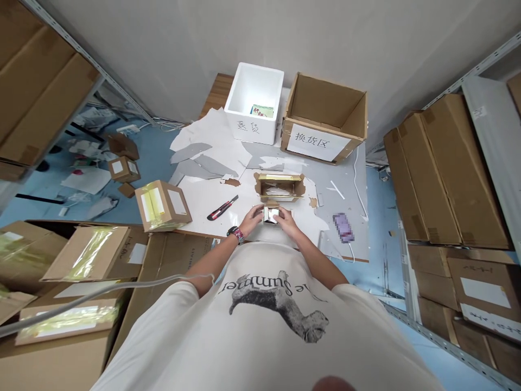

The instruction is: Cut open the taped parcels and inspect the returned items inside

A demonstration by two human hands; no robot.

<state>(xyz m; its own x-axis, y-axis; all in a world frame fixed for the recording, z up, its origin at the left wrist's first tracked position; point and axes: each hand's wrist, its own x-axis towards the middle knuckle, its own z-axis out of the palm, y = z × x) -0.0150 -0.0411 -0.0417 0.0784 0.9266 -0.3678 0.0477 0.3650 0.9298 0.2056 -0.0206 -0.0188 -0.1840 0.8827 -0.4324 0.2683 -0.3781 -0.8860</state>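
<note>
Head view: fingers [260,213] around small silvery box [272,215]

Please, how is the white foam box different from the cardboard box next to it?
The white foam box is smooth and white, while the cardboard box is brown and looks larger. The foam box has characters written directly on its front; the cardboard box has a white paper label. Both are open at the top and stand side by side.
</note>
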